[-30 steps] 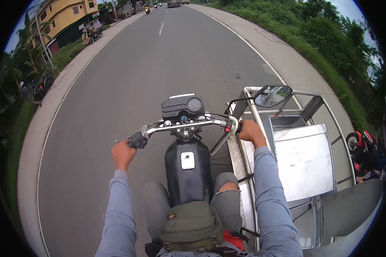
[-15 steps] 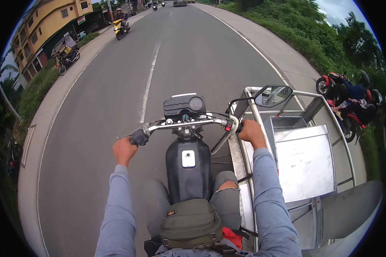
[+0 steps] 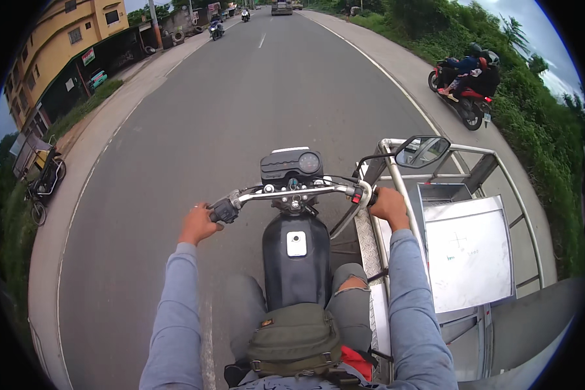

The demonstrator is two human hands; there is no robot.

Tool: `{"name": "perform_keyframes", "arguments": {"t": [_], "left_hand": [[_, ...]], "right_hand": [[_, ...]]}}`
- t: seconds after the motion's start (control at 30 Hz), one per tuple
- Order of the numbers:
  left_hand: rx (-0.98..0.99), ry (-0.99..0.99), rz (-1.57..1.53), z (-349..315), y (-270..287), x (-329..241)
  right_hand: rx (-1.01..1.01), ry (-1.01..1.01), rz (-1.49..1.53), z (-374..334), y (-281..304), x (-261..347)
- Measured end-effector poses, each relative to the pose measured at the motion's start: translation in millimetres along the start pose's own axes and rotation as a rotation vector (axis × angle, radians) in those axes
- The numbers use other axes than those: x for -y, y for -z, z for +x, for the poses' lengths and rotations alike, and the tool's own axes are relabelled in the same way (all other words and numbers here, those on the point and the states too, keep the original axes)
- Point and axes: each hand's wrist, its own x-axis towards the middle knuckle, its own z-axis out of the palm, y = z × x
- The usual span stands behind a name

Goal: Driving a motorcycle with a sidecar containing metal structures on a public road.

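Observation:
I sit astride a motorcycle with a black fuel tank [image 3: 296,260] and a silver handlebar [image 3: 286,194]. My left hand [image 3: 199,225] is closed around the left grip, just beyond the black switch housing [image 3: 225,212]. At the other end, my right hand [image 3: 390,208] wraps the right grip beside a red switch [image 3: 357,195]; the grip itself is mostly hidden. Between the hands stands the black instrument cluster [image 3: 291,166] with a round dial. A dark green bag [image 3: 295,339] rests at my lap, behind the tank.
A white-framed sidecar [image 3: 532,227] with a pale metal sheet [image 3: 469,257] is attached on the right, below a mirror [image 3: 422,152]. Two people ride a red motorcycle [image 3: 469,104] ahead at right. Other motorcycles [image 3: 216,29] and a truck [image 3: 281,7] are farther up the road [image 3: 240,91]. A tricycle [image 3: 45,172] stands at left.
The red motorcycle has moved forward relative to me. The tricycle at left has slid back in view, and the yellow scooter is gone from sight. Both hands stay on the grips.

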Motion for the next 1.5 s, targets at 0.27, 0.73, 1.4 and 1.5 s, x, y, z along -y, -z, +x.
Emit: {"name": "perform_keyframes", "arguments": {"t": [0.27,0.73,1.4,1.5], "left_hand": [[0.099,0.113,-0.011,4,-11,-3],[0.035,0.079,0.039,-8,-5,-6],[0.018,0.034,0.004,1,-15,-1],[0.063,0.042,-0.003,-5,-5,-8]], "right_hand": [[0.006,0.045,-0.061,4,-4,-5],[-0.020,0.042,-0.021,-6,-13,-2],[-0.099,0.072,0.039,-10,-8,-12],[-0.145,0.041,0.003,-2,-10,-9]]}}
